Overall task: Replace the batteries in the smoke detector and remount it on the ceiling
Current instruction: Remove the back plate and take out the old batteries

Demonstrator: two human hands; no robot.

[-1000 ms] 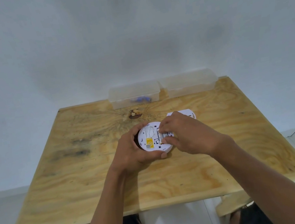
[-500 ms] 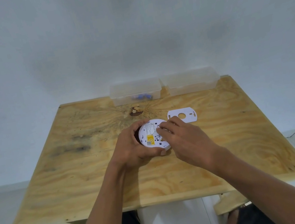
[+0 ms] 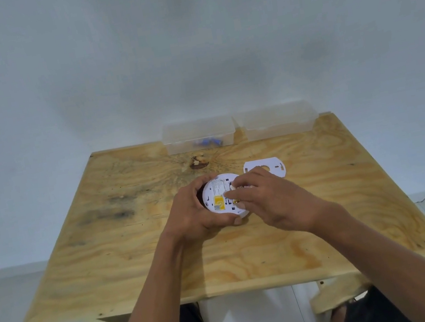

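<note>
left hand grips smoke detector; right hand fingertips curled over it.

The round white plastic smoke detector bears a yellow label; the pale plywood tabletop shows swirling grain, dark smudges and a brown knot.

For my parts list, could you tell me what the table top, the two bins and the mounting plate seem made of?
Table top: unfinished plywood, judging by swirling grain and a knot. Bins: translucent, probably plastic; the wall shows through. Mounting plate: matte white, likely moulded plastic, with cut-out holes.
</note>
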